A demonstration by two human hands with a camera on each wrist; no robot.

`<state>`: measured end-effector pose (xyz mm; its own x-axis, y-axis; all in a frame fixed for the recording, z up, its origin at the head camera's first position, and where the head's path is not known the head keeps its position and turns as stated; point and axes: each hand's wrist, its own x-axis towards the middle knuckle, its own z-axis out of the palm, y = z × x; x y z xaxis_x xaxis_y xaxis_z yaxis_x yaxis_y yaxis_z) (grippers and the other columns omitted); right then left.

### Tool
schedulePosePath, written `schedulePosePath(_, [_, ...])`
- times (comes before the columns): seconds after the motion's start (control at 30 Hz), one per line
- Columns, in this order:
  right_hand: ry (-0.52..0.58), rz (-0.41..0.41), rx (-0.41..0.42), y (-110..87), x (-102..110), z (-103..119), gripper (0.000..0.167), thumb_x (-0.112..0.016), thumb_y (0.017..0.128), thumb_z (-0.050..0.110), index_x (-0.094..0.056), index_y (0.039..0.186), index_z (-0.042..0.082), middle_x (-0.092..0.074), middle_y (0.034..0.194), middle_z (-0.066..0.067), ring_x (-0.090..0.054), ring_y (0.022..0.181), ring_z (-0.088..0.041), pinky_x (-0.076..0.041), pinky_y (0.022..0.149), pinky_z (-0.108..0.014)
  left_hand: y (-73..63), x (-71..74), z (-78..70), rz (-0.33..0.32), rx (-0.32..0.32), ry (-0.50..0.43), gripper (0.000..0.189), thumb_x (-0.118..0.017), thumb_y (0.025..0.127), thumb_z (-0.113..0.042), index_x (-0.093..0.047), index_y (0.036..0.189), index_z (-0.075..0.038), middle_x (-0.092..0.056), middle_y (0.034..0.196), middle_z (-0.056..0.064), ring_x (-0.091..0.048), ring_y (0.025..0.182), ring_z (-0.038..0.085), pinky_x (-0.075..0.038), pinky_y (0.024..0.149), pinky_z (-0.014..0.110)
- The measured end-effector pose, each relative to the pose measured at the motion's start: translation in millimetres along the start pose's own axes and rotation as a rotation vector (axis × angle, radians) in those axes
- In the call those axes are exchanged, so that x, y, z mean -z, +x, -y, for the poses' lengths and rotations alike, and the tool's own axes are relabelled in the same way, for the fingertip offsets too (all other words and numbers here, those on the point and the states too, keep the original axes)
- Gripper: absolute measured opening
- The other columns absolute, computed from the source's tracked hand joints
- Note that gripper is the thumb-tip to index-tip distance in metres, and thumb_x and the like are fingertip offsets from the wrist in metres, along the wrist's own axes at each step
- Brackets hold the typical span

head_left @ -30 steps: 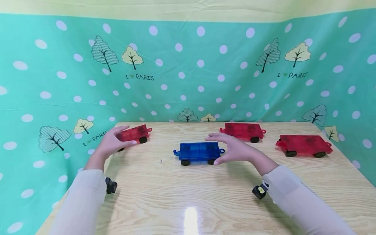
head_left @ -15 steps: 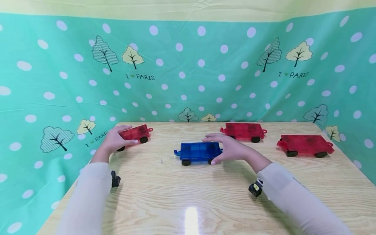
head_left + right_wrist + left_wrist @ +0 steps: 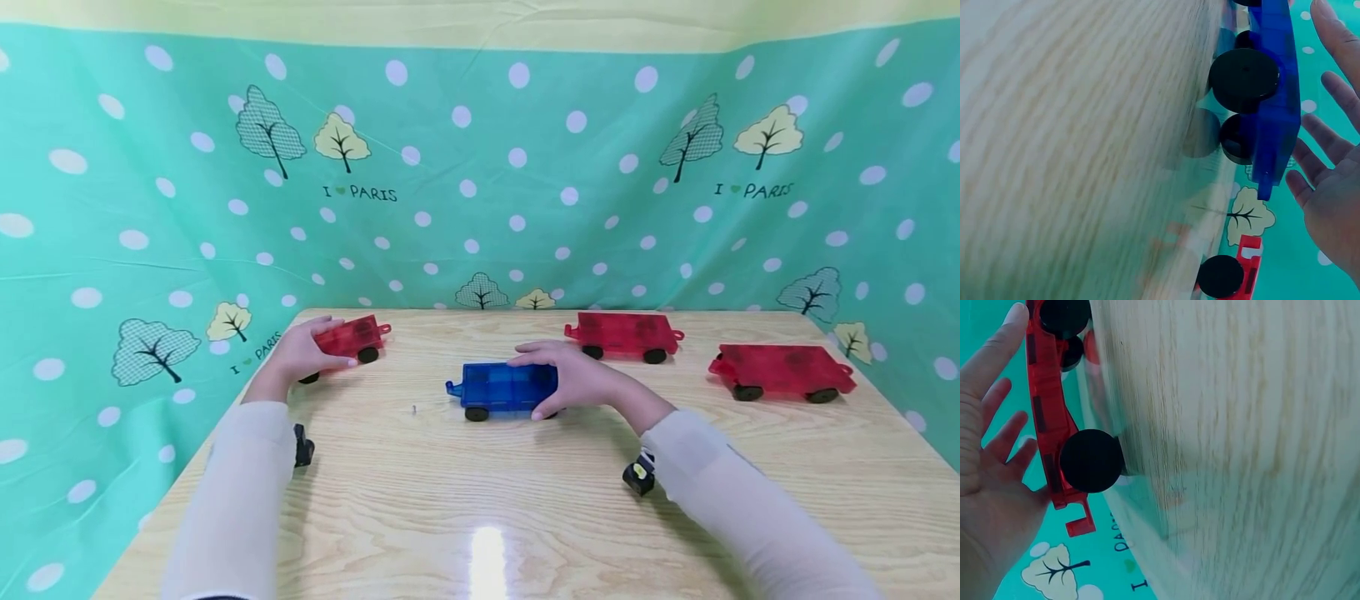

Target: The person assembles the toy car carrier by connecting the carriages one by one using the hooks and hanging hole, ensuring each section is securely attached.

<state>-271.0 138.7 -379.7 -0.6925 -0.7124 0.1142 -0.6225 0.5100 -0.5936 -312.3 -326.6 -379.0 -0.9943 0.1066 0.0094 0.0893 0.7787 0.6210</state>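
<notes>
In the head view, my left hand [image 3: 303, 352] reaches over the left end of a red toy train car [image 3: 352, 337] at the back left. The left wrist view shows its thumb [image 3: 997, 347] stretched along the red car's deck and the other fingers spread behind. My right hand [image 3: 573, 379] spans the right end of a blue toy train car [image 3: 498, 387] in mid-table, thumb on the near side, fingers above the far edge. Seen from the right wrist, its fingers [image 3: 1329, 140] are spread and loosely bent beside the blue car's deck. Both cars stand on black wheels, hooks pointing outward.
Another red train car [image 3: 626, 333] stands behind my right hand, and a further red one [image 3: 783, 371] stands at the right. A small speck lies on the wooden table [image 3: 390, 483] left of the blue car. A polka-dot curtain [image 3: 517, 179] closes off the back.
My right hand has slid left, farther over the blue car, covering its right hook. The left hand has shifted slightly right over the red car. The cars look unmoved on the table.
</notes>
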Motion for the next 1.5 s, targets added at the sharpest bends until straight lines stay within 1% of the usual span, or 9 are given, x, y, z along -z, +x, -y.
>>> schedulePosePath(0.2, [-0.022, 0.014, -0.036, 6.8, -4.9, -5.6, 0.080, -0.090, 0.069, 0.031, -0.056, 0.140, 0.017, -0.040, 0.152, -0.009, -0.027, 0.142, -0.035, -0.022, 0.111, -0.061, 7.6, -3.3, 0.4, 0.023, 0.004, 0.019, 0.087, -0.084, 0.077, -0.030, -0.041, 0.148, -0.005, -0.021, 0.157, 0.023, -0.025, 0.135, 0.049, -0.039, 0.100, 0.060])
schedulePosePath(0.3, [-0.031, 0.026, -0.053, 10.3, -6.7, -8.4, 0.080, -0.090, 0.069, 0.032, -0.056, 0.140, 0.018, -0.040, 0.152, -0.008, -0.027, 0.142, -0.035, -0.023, 0.111, -0.059, 12.4, -4.8, 3.0, 0.033, -0.013, 0.055, 0.088, -0.085, 0.075, -0.032, -0.042, 0.147, -0.004, -0.023, 0.156, 0.024, -0.026, 0.135, 0.049, -0.038, 0.101, 0.060])
schedulePosePath(0.43, [-0.017, 0.034, -0.076, 14.2, -7.1, -10.6, 0.081, -0.091, 0.068, 0.031, -0.056, 0.140, 0.019, -0.041, 0.151, -0.007, -0.028, 0.141, -0.034, -0.026, 0.111, -0.056, 17.4, -6.0, 5.5, 0.048, -0.021, 0.073, 0.090, -0.086, 0.075, -0.034, -0.042, 0.148, -0.006, -0.036, 0.150, 0.024, -0.034, 0.131, 0.045, -0.042, 0.097, 0.057])
schedulePosePath(0.57, [-0.002, 0.045, -0.108, 16.3, -7.3, -12.3, 0.081, -0.091, 0.067, 0.030, -0.056, 0.140, 0.020, -0.044, 0.148, -0.008, -0.032, 0.139, -0.033, -0.029, 0.110, -0.054, 19.1, -7.5, 5.0, 0.058, -0.008, 0.018, 0.084, -0.086, 0.075, -0.030, -0.045, 0.146, -0.008, -0.051, 0.138, 0.021, -0.045, 0.121, 0.039, -0.047, 0.093, 0.051])
schedulePosePath(0.67, [0.015, 0.053, -0.134, 15.9, -7.8, -12.8, 0.079, -0.091, 0.068, 0.031, -0.057, 0.138, 0.020, -0.048, 0.145, -0.008, -0.036, 0.137, -0.033, -0.031, 0.110, -0.053, 18.8, -8.0, 3.8, 0.046, 0.004, 0.007, 0.084, -0.086, 0.075, -0.028, -0.045, 0.146, -0.006, -0.051, 0.136, 0.023, -0.047, 0.119, 0.040, -0.046, 0.095, 0.053])
schedulePosePath(0.8, [0.028, 0.051, -0.153, 15.6, -8.5, -13.4, 0.076, -0.091, 0.068, 0.030, -0.059, 0.137, 0.021, -0.050, 0.143, -0.008, -0.039, 0.136, -0.032, -0.031, 0.110, -0.051, 17.9, -6.6, 3.1, 0.028, 0.026, 0.026, 0.086, -0.086, 0.075, -0.027, -0.043, 0.146, -0.002, -0.048, 0.139, 0.027, -0.046, 0.120, 0.043, -0.041, 0.099, 0.056])
schedulePosePath(1.03, [0.020, 0.040, -0.147, 16.5, -9.4, -16.1, 0.074, -0.090, 0.070, 0.031, -0.060, 0.137, 0.020, -0.051, 0.143, -0.008, -0.039, 0.136, -0.032, -0.030, 0.111, -0.051, 16.5, -5.7, 4.7, 0.023, 0.034, 0.019, 0.085, -0.088, 0.072, -0.027, -0.048, 0.142, -0.002, -0.050, 0.137, 0.025, -0.048, 0.118, 0.041, -0.041, 0.099, 0.055])
schedulePosePath(1.27, [0.003, 0.023, -0.151, 15.3, -9.0, -18.1, 0.074, -0.090, 0.070, 0.030, -0.060, 0.136, 0.019, -0.051, 0.143, -0.008, -0.038, 0.137, -0.032, -0.030, 0.111, -0.051, 12.4, -6.4, 4.3, 0.012, 0.015, 0.027, 0.084, -0.088, 0.073, -0.027, -0.048, 0.142, -0.002, -0.049, 0.138, 0.026, -0.048, 0.119, 0.041, -0.041, 0.099, 0.055])
schedulePosePath(1.5, [0.026, 0.006, -0.156, 14.0, -8.6, -16.2, 0.074, -0.090, 0.069, 0.031, -0.060, 0.136, 0.021, -0.050, 0.144, -0.008, -0.037, 0.138, -0.033, -0.031, 0.110, -0.053, 3.9, -5.8, 0.5, 0.021, -0.008, -0.022, 0.083, -0.089, 0.070, -0.028, -0.052, 0.140, -0.004, -0.053, 0.134, 0.021, -0.049, 0.116, 0.039, -0.047, 0.092, 0.050])
